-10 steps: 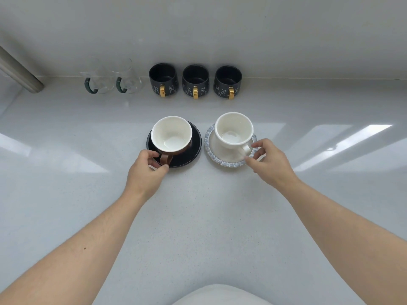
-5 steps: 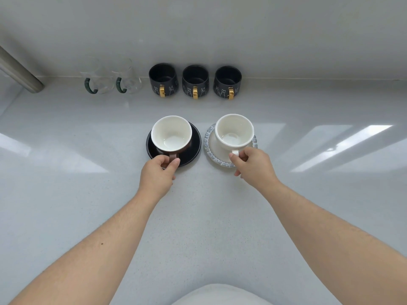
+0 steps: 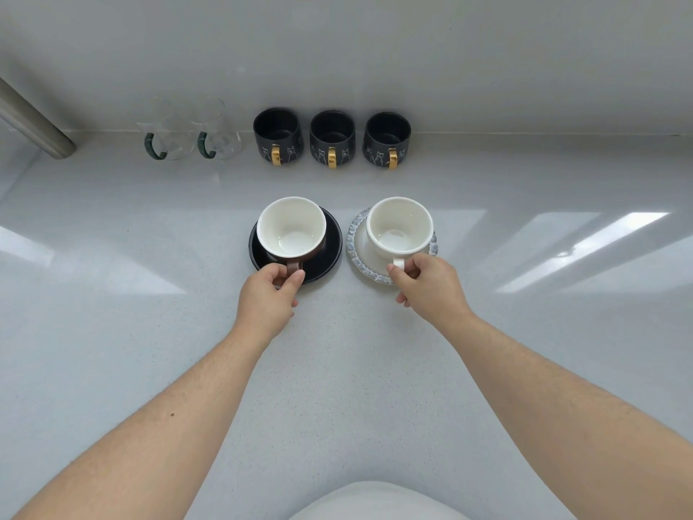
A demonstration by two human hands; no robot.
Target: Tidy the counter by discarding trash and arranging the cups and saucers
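- Left hand pinches the brown handle of the brown cup, thumb and fingers clenched on it.
- That cup, white inside, sits upright on the black saucer, handle turned toward the person.
- Right hand has its grip on the white handle of the white cup, fingers curled around it.
- The white cup stands upright on the blue-rimmed saucer, just to the right of the black saucer; the two saucers sit near each other but apart.
- Beyond the black saucer, against the wall, a row of three dark mugs with gold handles, all handles facing the person.
- Left of that row, two clear glass cups with green handles, side by side.
- Further left of the glass cups, a metal bar runs in at a slant.
- Everything rests on the pale, speckled surface, with bright streaks of light well to the right of the black saucer.
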